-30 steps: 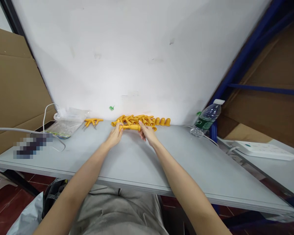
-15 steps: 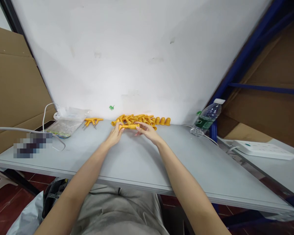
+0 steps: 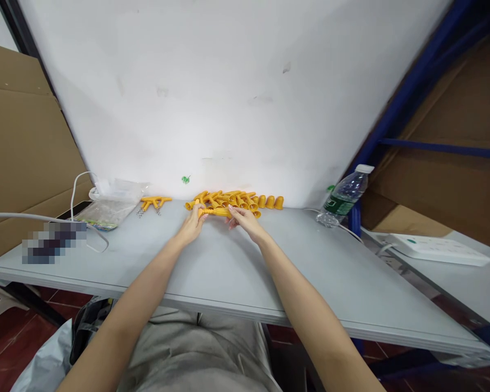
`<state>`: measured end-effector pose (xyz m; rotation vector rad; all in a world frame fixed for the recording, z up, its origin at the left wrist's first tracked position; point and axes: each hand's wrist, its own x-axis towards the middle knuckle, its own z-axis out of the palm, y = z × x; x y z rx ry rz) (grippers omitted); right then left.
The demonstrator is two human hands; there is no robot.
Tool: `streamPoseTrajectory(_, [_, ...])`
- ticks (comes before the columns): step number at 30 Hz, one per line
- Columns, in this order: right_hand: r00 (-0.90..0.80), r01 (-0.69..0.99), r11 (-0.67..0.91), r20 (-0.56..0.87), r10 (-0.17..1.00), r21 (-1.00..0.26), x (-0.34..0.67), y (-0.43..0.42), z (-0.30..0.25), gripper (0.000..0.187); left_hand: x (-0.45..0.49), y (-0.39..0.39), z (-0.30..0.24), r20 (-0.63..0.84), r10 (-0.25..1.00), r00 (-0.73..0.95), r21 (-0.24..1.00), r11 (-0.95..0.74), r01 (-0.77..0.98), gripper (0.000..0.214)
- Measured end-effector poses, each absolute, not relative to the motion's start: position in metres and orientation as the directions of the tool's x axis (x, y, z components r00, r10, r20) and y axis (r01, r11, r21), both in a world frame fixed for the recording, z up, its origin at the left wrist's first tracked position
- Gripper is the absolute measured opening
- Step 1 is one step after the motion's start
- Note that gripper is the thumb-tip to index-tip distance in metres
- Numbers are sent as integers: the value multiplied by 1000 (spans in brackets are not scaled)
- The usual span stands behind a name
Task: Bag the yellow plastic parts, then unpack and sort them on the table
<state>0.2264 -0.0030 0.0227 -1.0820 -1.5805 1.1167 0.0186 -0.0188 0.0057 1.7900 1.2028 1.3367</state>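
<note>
Over the table, a slim yellow plastic part (image 3: 214,212) with a ridged shaft lies level between my hands. My left hand (image 3: 190,224) is closed around its left end. At its right end, the fingers of my right hand (image 3: 247,220) grip it and hide the tip. Just behind my hands lies a heap of yellow T-shaped plastic pieces (image 3: 212,198), several with flared cup ends. Beside the heap, yellow plastic cups (image 3: 271,202) stand in a row. To the left are more yellow T-shaped pieces (image 3: 157,201) with small metal screws by them.
Clear plastic bags (image 3: 110,209) and a white cable (image 3: 74,190) lie at the left. A water bottle (image 3: 345,197) leans near the blue frame at the right. Beyond it sits a white power strip (image 3: 436,249). A white panel (image 3: 228,109) rises behind the table (image 3: 228,272).
My right hand has shifted slightly, with its thumb and fingers now closer around the right end of the yellow part. My left hand keeps its hold in nearly the same place.
</note>
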Motion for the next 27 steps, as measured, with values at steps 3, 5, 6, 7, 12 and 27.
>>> streamPoseTrajectory(3, [-286, 126, 205, 162, 944, -971, 229, -4, 25, 53, 18, -17, 3, 430, 899, 84, 838, -432, 332, 24])
streamPoseTrajectory(5, [-297, 109, 196, 157, 942, -974, 229, -5, 26, 50, 18, -16, 2, 434, 897, 91, 826, -436, 357, 24])
streamPoseTrajectory(6, [-292, 105, 191, 153, 944, -976, 229, -5, 26, 50, 17, -15, 1, 433, 896, 94, 821, -435, 369, 24])
streamPoseTrajectory(7, [-284, 103, 185, 149, 947, -977, 229, -5, 26, 49, 17, -15, 1, 432, 896, 98, 817, -435, 379, 24])
streamPoseTrajectory(12, [-260, 74, 149, 125, 958, -986, 226, -6, 26, 46, 17, -16, 2, 425, 899, 102, 829, -432, 355, 24])
streamPoseTrajectory(27, [76, -164, 207, 197, 978, -964, 198, 24, 38, 30, 12, 2, -7, 507, 822, -260, 812, -354, 464, 47])
